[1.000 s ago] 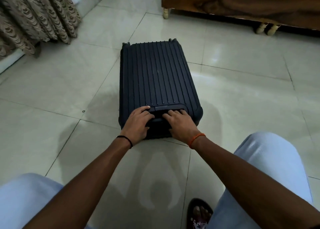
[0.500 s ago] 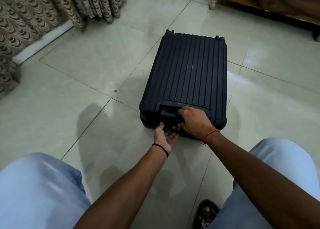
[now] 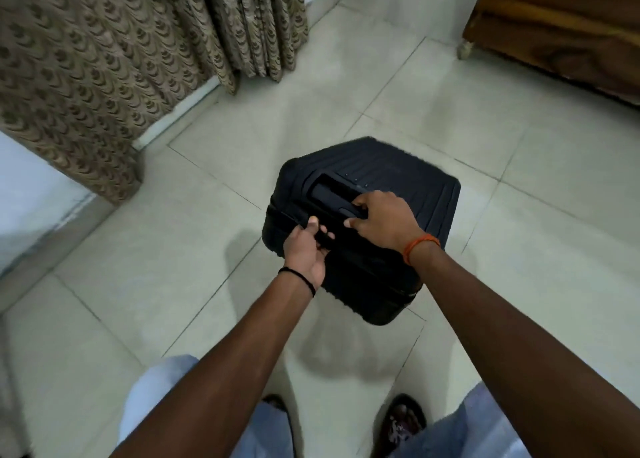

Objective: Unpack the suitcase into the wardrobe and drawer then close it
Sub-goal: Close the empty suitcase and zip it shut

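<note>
A dark ribbed hard-shell suitcase (image 3: 426,194) stands upright on the tiled floor, closed, with its top end facing me. My left hand (image 3: 306,251) grips the carry handle on the top end, fingers curled round it. My right hand (image 3: 384,220) holds the telescopic handle bar at its recess, fingers curled over the bar and thumb below. The lower body of the case is hidden behind its top and my hands.
Patterned brown curtains (image 3: 104,59) hang at the left and back, reaching the floor. A wooden furniture piece (image 3: 561,32) on short legs stands at the back right. My feet in dark sandals (image 3: 401,419) are near the bottom edge. Pale floor tiles (image 3: 519,146) surround the case.
The suitcase has gone from lying flat to standing on end, lifted by its top. I have risen from a crouch. My left hand moved from under the edge onto the carry handle.
</note>
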